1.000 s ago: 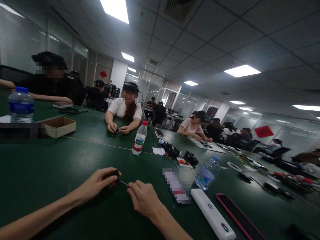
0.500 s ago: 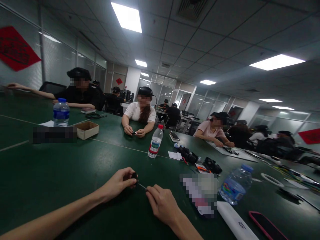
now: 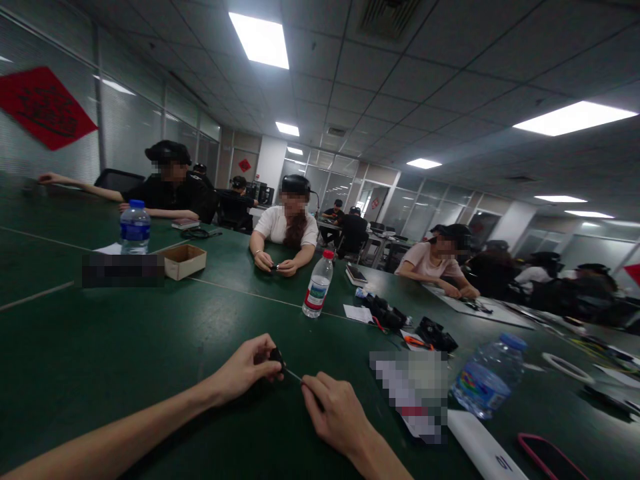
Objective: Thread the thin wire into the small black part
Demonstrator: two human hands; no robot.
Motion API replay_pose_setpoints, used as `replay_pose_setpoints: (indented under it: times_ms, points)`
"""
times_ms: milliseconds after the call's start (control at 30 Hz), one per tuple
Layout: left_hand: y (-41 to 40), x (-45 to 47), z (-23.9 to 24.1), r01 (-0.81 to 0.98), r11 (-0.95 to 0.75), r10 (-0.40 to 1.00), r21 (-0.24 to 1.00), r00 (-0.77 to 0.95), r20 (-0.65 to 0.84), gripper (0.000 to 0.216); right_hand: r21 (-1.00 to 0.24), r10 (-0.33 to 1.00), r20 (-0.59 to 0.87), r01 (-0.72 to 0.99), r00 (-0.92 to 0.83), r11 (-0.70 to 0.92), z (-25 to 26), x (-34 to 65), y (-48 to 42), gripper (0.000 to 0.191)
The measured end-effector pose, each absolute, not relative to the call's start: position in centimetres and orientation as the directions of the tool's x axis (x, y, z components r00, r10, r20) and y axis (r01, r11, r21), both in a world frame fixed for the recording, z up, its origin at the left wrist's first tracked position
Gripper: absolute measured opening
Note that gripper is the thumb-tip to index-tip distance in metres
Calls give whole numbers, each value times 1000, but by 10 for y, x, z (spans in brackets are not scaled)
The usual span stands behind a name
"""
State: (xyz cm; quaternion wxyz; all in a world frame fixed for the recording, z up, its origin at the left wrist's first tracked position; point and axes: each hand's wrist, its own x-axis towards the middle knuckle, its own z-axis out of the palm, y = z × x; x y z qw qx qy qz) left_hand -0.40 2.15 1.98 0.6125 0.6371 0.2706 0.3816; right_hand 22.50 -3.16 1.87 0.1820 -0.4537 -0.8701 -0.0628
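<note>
My left hand (image 3: pixel 246 370) is closed in a pinch on a small black part (image 3: pixel 278 359), held just above the green table (image 3: pixel 200 427). A thin metal rod (image 3: pixel 294 377), like a screwdriver shaft, runs from that part to my right hand (image 3: pixel 334 408). The right fingers are closed around the rod's near end, and whatever handle it has is hidden in them. The rod's far tip meets the black part; I cannot tell whether it goes inside.
A red-capped bottle (image 3: pixel 318 285) stands ahead, and a blue-capped bottle (image 3: pixel 490 379) at right. Near it lie a white box (image 3: pixel 483 443), a red-edged phone (image 3: pixel 550 459) and black devices (image 3: pixel 435 335). An open cardboard box (image 3: pixel 185 263) sits at left. Several people sit around the table.
The view has shifted slightly, so everything sits a little further right. In my left fingers the black part is now tilted more toward the right hand. Both hands keep their hold.
</note>
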Motion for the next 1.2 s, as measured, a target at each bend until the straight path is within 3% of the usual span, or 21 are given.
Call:
replay_pose_setpoints:
  times_ms: [467,833,1200]
  points:
    - [23,-5,19,-90,-115,789,989,597,146,31,-58,781,342,817,-523,573,21,224,-32,23]
    - [27,-7,13,-34,-168,791,985,592,155,26,28,777,317,824,-544,565,18,225,-32,22]
    - [22,-10,19,-47,-140,768,989,625,139,27,-40,749,332,785,-573,618,24,225,-35,24]
